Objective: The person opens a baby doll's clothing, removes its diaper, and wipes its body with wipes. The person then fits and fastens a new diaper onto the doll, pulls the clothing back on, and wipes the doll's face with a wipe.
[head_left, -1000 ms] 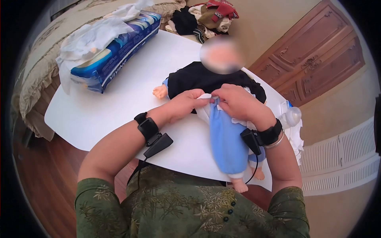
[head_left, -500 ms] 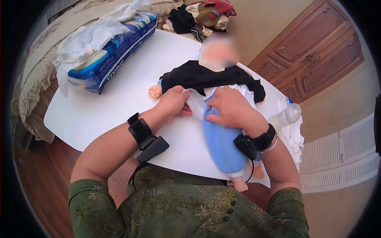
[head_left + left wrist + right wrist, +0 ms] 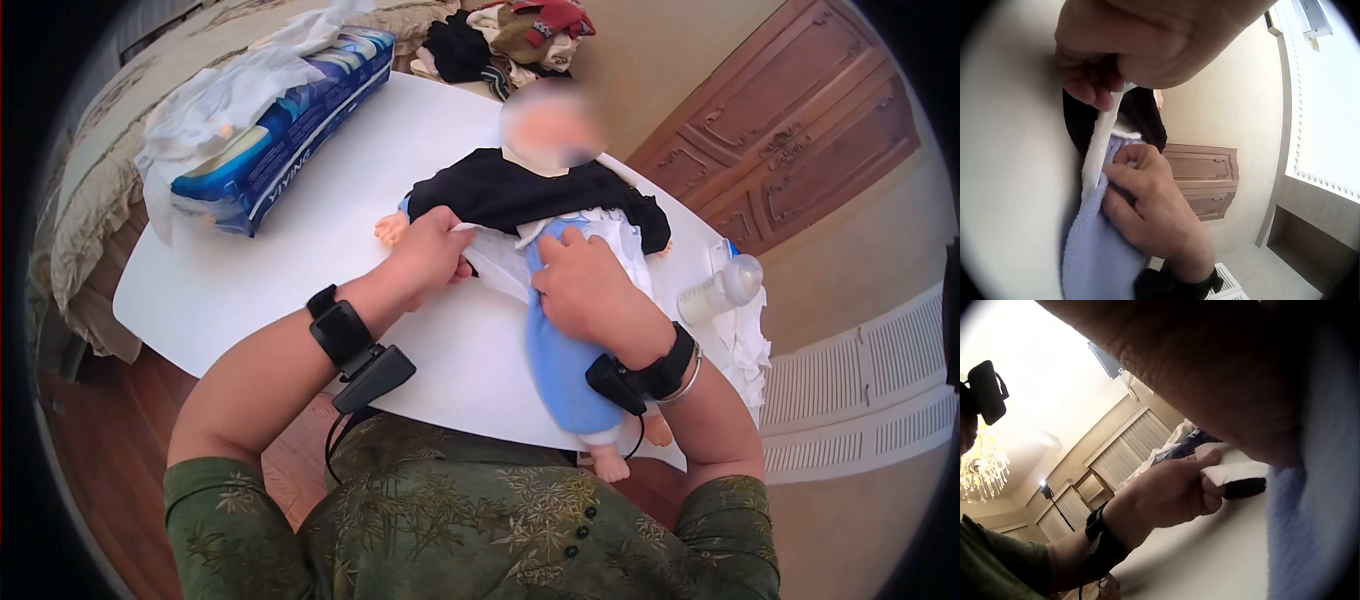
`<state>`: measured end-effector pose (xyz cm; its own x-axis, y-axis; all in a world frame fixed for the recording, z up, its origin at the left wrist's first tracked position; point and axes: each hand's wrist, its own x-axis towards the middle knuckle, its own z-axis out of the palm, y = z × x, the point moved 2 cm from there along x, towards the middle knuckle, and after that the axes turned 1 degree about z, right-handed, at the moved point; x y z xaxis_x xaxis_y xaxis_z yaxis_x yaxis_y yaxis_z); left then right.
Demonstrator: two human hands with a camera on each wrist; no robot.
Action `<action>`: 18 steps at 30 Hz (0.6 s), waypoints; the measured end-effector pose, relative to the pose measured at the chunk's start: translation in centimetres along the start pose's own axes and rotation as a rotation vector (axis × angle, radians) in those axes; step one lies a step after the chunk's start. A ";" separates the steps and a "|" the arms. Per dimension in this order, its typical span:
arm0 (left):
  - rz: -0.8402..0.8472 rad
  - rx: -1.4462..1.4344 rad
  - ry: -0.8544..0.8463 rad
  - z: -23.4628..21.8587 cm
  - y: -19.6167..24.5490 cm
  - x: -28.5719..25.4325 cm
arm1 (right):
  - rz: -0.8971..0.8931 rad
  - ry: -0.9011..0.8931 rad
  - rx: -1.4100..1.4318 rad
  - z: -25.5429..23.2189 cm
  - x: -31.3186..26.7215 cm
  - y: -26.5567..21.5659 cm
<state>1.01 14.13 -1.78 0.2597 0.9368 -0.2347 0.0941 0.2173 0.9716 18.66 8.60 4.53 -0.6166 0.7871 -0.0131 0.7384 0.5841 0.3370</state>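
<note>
A doll in a black top (image 3: 500,190) and light-blue fleece trousers (image 3: 570,375) lies on its back on the white table (image 3: 440,345). At its waist, my left hand (image 3: 430,250) pinches a thin white flap (image 3: 497,258), drawn out sideways from the trousers. The flap (image 3: 1099,150) stretches taut between both hands in the left wrist view. My right hand (image 3: 585,290) has its fingers curled at the trousers' waistband, thumb and forefinger pinching the blue edge in the left wrist view. White printed cloth (image 3: 627,250) shows under the right hand.
A blue packet (image 3: 290,150) with white sheets on top stands at the table's far left. Right of the doll lie a milk bottle (image 3: 715,290) and white tissue (image 3: 745,340). Folded clothes (image 3: 505,45) are piled beyond the table, near a bed (image 3: 100,190).
My left hand has moved left, pulling the white flap out from the waist. My right hand has shifted from the waistband's top down onto the trousers, then settled at their edge.
</note>
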 end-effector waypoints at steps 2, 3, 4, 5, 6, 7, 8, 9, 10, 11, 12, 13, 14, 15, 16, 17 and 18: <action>0.008 0.052 -0.058 -0.3 1.0 0.0 | -0.008 -0.035 -0.009 -0.2 0.0 -0.3; 0.010 0.053 -0.061 -0.2 1.7 -0.2 | -0.004 -0.035 -0.009 0.0 0.0 -0.4; 0.011 0.015 -0.109 0.2 2.5 -0.3 | -0.028 -0.015 -0.033 0.1 0.0 -0.6; 0.013 -0.023 -0.156 0.8 3.1 -0.4 | -0.052 0.005 -0.058 0.2 0.0 -0.7; 0.014 -0.023 -0.158 1.3 3.6 -0.3 | -0.051 0.005 -0.059 0.1 0.0 -0.8; -0.018 -0.088 -0.175 1.8 4.0 -0.2 | -0.046 -0.026 -0.054 -0.1 0.0 -0.9; -0.049 -0.153 -0.191 2.3 4.3 0.0 | -0.042 -0.056 -0.051 -0.1 0.1 -0.9; -0.047 -0.153 -0.191 2.8 4.5 0.5 | -0.042 -0.055 -0.053 0.1 0.0 -0.9; -0.052 -0.210 -0.260 3.5 4.6 1.2 | -0.042 -0.025 -0.058 0.5 -0.1 -0.9; -0.056 -0.267 -0.329 4.2 4.9 1.4 | -0.041 0.006 -0.063 0.4 -0.2 -0.9; -0.058 -0.254 -0.359 4.6 5.0 1.5 | -0.038 0.007 -0.065 0.3 -0.4 -0.9; -0.057 -0.253 -0.362 4.9 5.1 1.7 | -0.041 -0.016 -0.016 0.0 -0.7 -0.8; -0.042 -0.243 -0.393 5.2 5.2 1.8 | -0.045 -0.039 0.033 -0.4 -1.0 -0.8; -0.026 -0.233 -0.423 5.4 5.3 2.0 | -0.042 -0.040 0.033 -1.0 -1.4 -0.8; -0.027 -0.233 -0.426 5.5 5.3 2.3 | -0.055 -0.006 0.175 -1.7 -2.1 -0.8; -0.020 -0.236 -0.414 5.4 5.3 2.6 | -0.068 0.028 0.316 -2.4 -2.8 -0.7; -0.014 -0.240 -0.402 5.3 5.3 2.8 | -0.067 0.027 0.316 -3.0 -3.4 -0.7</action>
<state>7.33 16.46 2.54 0.6159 0.7633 -0.1951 -0.1125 0.3303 0.9371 19.43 4.97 7.14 -0.6705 0.7419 0.0014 0.7417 0.6702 0.0274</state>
